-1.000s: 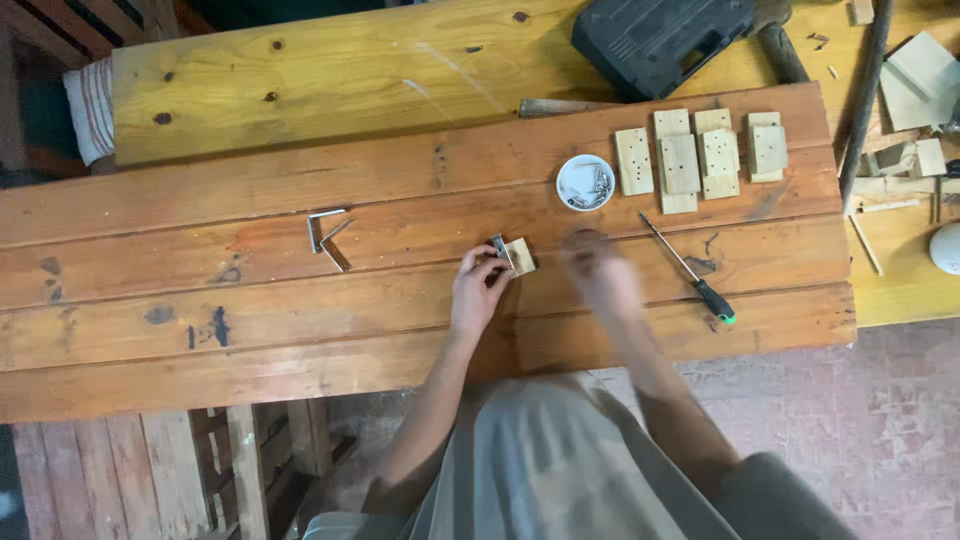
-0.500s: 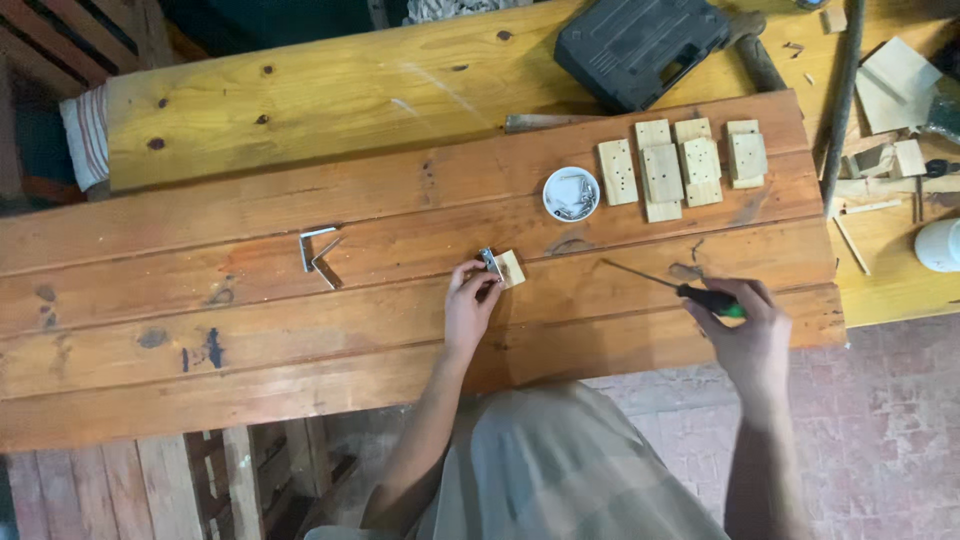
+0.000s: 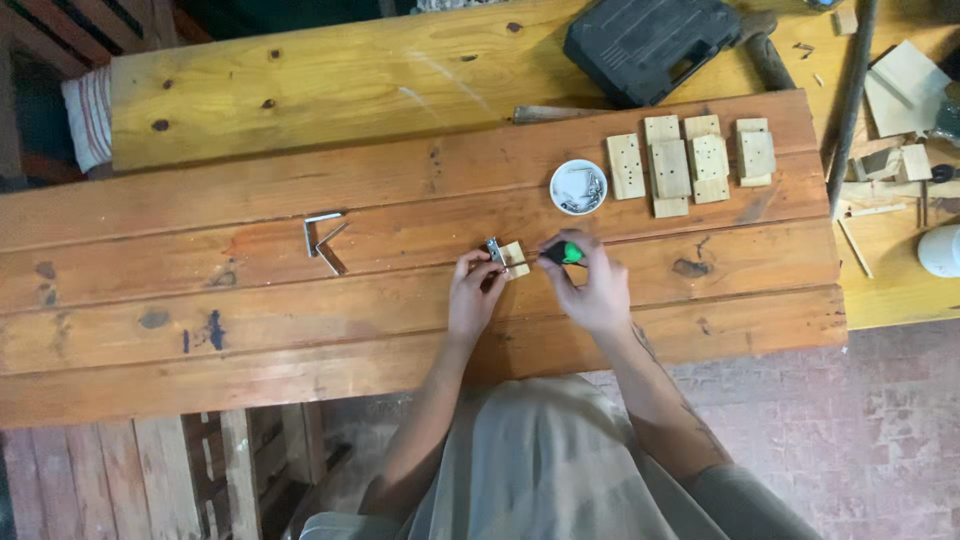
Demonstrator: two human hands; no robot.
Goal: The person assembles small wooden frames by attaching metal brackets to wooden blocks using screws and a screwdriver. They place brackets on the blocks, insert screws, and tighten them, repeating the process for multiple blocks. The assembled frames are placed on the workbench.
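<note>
My left hand (image 3: 474, 292) pinches a small wooden block (image 3: 514, 258) with a metal bracket (image 3: 493, 250) fixed to its left side, holding it down on the reddish plank tabletop (image 3: 300, 330). My right hand (image 3: 592, 285) grips a screwdriver with a green and black handle (image 3: 562, 253), its tip pointing left at the block. Both hands meet over the middle plank.
A small white dish of screws (image 3: 578, 187) sits just beyond the hands. Several drilled wooden blocks (image 3: 690, 160) lie to its right. Two metal brackets (image 3: 323, 240) rest at left. A black tool case (image 3: 650, 40) and wood scraps (image 3: 905, 90) lie on the yellow bench behind.
My right hand picked up the screwdriver from the right side of the planks and brought it left to the block. My left hand stayed on the block.
</note>
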